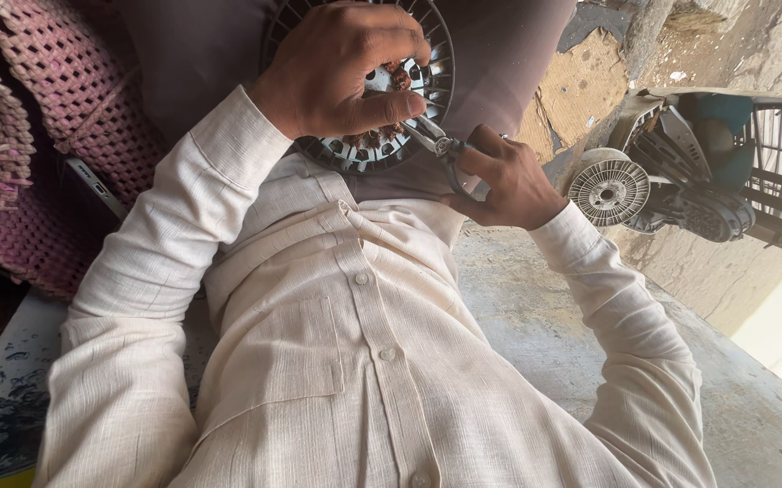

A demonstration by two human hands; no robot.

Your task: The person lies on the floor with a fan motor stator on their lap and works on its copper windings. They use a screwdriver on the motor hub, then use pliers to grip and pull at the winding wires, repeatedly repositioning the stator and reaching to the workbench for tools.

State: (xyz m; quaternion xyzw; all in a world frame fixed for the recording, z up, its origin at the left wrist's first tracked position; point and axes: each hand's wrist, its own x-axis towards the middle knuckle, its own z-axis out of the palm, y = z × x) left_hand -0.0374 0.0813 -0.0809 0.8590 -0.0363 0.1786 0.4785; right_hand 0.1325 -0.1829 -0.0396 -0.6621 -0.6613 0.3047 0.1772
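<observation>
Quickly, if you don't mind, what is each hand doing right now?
Left hand: closed, gripping the round motor housing.
Right hand: closed around the pliers, their tip at the housing.

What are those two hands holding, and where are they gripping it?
The left hand grips the round finned motor part across its face and rim. The right hand holds pliers by the handles, their tip at the part.

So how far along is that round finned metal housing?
Done: the round finned grey metal housing is open, reddish copper windings exposed. In hand: left hand grips it; right hand works metal pliers at the windings. Left: most windings apparently in place; second finned round part on the concrete untouched.
</observation>
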